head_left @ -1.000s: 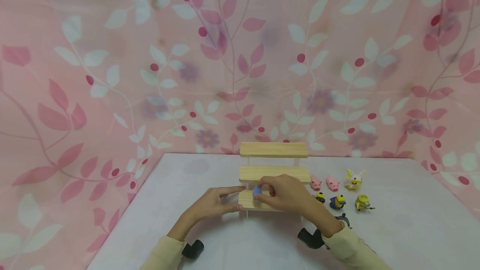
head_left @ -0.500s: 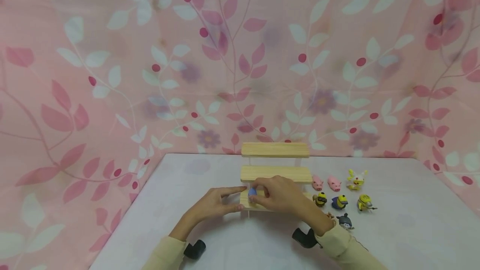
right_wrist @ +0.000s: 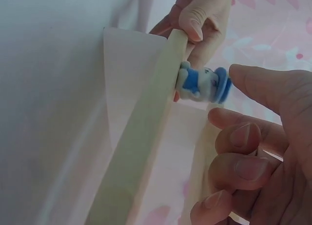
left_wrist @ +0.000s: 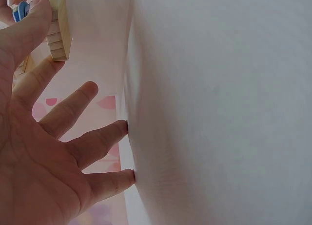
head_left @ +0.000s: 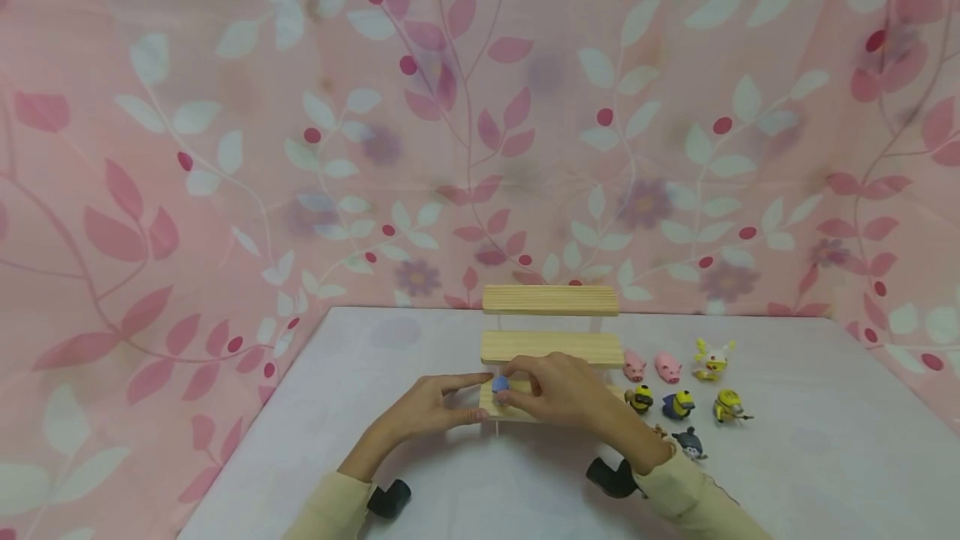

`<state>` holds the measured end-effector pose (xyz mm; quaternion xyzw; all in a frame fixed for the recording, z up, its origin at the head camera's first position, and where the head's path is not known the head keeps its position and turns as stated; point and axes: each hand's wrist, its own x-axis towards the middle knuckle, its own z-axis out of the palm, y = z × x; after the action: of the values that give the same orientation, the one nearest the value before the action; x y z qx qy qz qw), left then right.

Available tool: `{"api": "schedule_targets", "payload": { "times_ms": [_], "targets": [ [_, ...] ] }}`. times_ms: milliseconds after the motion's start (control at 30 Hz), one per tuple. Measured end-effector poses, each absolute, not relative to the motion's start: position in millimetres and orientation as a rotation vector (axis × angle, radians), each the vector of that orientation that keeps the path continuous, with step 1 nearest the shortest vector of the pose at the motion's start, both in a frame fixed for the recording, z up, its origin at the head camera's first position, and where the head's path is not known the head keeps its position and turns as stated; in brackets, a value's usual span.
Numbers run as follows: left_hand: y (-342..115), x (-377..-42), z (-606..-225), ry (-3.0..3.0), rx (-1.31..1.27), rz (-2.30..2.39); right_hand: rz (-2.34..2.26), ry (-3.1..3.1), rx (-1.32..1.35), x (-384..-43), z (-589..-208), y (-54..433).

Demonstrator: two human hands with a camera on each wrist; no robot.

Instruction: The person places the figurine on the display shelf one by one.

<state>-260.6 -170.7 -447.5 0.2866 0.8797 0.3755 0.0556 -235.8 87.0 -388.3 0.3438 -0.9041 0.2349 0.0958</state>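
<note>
A three-tier wooden display shelf [head_left: 551,346] stands mid-table. On the left part of its lowest board [right_wrist: 146,117] is a small figurine [right_wrist: 195,83] with a blue hat, blue clothes and a pale body. My right hand [head_left: 566,390] pinches it by the hat, the thumb at one side of the brim and the index fingertip at the other. My left hand [head_left: 420,411] holds the left end of that board between thumb and index finger. Its other fingers [left_wrist: 73,108] are spread, two with their tips at the white tabletop.
Right of the shelf stand two pink pig figurines [head_left: 668,367], a yellow-and-white figurine [head_left: 710,359], several yellow-headed ones [head_left: 678,405] and a dark grey one [head_left: 689,443]. My right forearm overlaps things near them. A pink leaf-patterned cloth [head_left: 465,107] hangs behind the table.
My right hand has moved slightly left along the lowest board with the figurine, mostly in the first half second. My left hand has stayed at the board's end.
</note>
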Motion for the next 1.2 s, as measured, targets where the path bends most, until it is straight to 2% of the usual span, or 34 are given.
{"api": "schedule_targets", "payload": {
  "times_ms": [733, 1200],
  "targets": [
    [-169, -259, -444, 2.696, 0.919, 1.122, 0.61, -2.69, 0.941, -205, -377, 140],
    [-170, -260, -445, 2.674, 0.898, 1.146, 0.527, -2.64, 0.848, -190, -385, 180]
  ]
}}
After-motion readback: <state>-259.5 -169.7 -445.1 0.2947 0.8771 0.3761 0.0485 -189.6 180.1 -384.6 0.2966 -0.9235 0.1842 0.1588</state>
